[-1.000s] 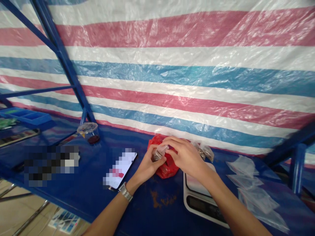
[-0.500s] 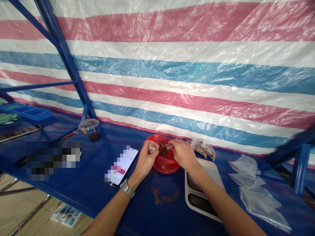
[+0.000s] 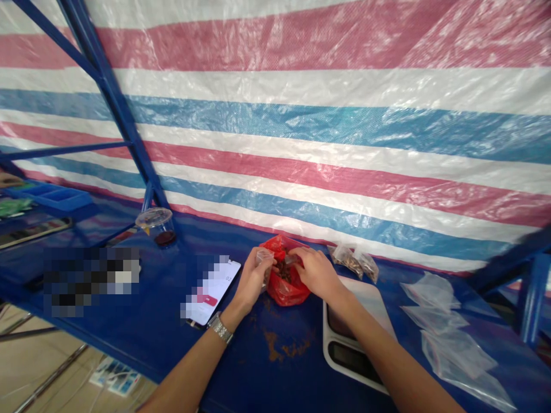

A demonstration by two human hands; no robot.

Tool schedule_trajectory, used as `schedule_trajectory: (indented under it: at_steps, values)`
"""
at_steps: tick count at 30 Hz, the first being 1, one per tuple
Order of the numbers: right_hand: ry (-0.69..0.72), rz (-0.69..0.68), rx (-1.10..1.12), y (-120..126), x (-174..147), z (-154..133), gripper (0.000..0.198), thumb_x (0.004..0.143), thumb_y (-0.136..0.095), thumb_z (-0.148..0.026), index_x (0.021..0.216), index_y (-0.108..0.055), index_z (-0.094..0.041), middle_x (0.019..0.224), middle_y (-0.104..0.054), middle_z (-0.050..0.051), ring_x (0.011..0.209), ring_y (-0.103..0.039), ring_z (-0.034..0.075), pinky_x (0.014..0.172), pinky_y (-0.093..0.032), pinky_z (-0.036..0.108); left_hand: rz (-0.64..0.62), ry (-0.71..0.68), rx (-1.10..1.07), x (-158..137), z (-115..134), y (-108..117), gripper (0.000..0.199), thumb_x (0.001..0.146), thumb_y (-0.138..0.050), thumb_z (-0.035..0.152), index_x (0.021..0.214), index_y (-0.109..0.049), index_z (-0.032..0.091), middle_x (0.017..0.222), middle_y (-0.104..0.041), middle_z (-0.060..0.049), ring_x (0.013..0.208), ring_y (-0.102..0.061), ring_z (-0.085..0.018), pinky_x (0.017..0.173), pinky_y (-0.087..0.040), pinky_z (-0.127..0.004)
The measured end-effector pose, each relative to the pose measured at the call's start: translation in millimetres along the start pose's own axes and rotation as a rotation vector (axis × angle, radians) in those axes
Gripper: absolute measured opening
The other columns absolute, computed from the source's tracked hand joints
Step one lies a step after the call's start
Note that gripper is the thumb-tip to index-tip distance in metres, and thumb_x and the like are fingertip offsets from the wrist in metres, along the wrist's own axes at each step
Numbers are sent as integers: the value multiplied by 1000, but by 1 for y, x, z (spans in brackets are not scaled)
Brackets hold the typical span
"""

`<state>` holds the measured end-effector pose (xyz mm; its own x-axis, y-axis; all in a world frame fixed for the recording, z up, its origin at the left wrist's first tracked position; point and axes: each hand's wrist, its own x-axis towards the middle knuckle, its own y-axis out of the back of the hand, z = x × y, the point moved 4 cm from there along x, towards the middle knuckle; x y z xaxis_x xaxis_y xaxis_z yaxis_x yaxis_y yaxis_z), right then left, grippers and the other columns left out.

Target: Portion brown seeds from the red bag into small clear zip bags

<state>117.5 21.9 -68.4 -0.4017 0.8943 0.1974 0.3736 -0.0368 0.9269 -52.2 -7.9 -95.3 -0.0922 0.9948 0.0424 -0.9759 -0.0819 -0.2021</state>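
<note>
My left hand (image 3: 251, 281) is closed around a clear plastic bag (image 3: 263, 258) at the left rim of a red plastic bag (image 3: 287, 293). Dark brown dried bits (image 3: 282, 271) fill part of the red bag. Over its right side, my right hand (image 3: 317, 273) pinches a small clear plastic piece (image 3: 293, 260), its shape mostly hidden by the fingers. A white kitchen scale (image 3: 333, 353) lies under my right forearm. Just beyond that hand are small clear bags (image 3: 353, 262) with brown contents.
Several flat clear zip bags (image 3: 456, 344) lie at the right. A lit phone (image 3: 213, 292) and a lidded clear cup (image 3: 155, 228) with dark liquid stand to the left. Brown crumbs (image 3: 279, 345) are scattered in front. A blue compartment tray (image 3: 64, 198) sits far left, near another person's hand (image 3: 7, 179).
My left hand has shifted slightly left and turned, showing more of the clear bag. My right hand has moved a little left over the red bag. Another person's hand has appeared at far left.
</note>
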Motion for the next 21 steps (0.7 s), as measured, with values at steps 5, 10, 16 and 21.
schedule_trajectory:
  at_steps: [5,10,16,21]
  values:
    - [14,17,-65,7,-2,-2,26,94,-57,-13,114,-71,-21,121,-76,6,115,-66,25,99,-42,36,46,-38,-17,-3,7,1,15,82,-67,33,88,-61,20,73,-64,2,61,-57,-13,57,-41,-24]
    - [-28,83,-192,8,-1,1,33,95,-52,-9,123,-68,-18,124,-73,11,114,-65,27,98,-41,39,109,-95,19,-5,17,0,13,77,-68,29,82,-60,21,69,-62,2,59,-52,-13,55,-36,-24]
    - [49,-28,-77,9,0,-5,32,91,-55,-5,112,-72,-21,115,-78,7,113,-68,23,98,-41,34,105,-68,21,-4,14,0,15,75,-68,29,85,-60,21,68,-62,3,58,-52,-13,55,-37,-24]
    - [124,-161,-29,20,-5,-7,25,87,-63,-9,102,-76,-25,105,-80,3,100,-72,22,88,-44,31,53,-19,0,0,5,3,17,79,-66,32,92,-62,21,70,-63,3,58,-55,-14,57,-41,-25]
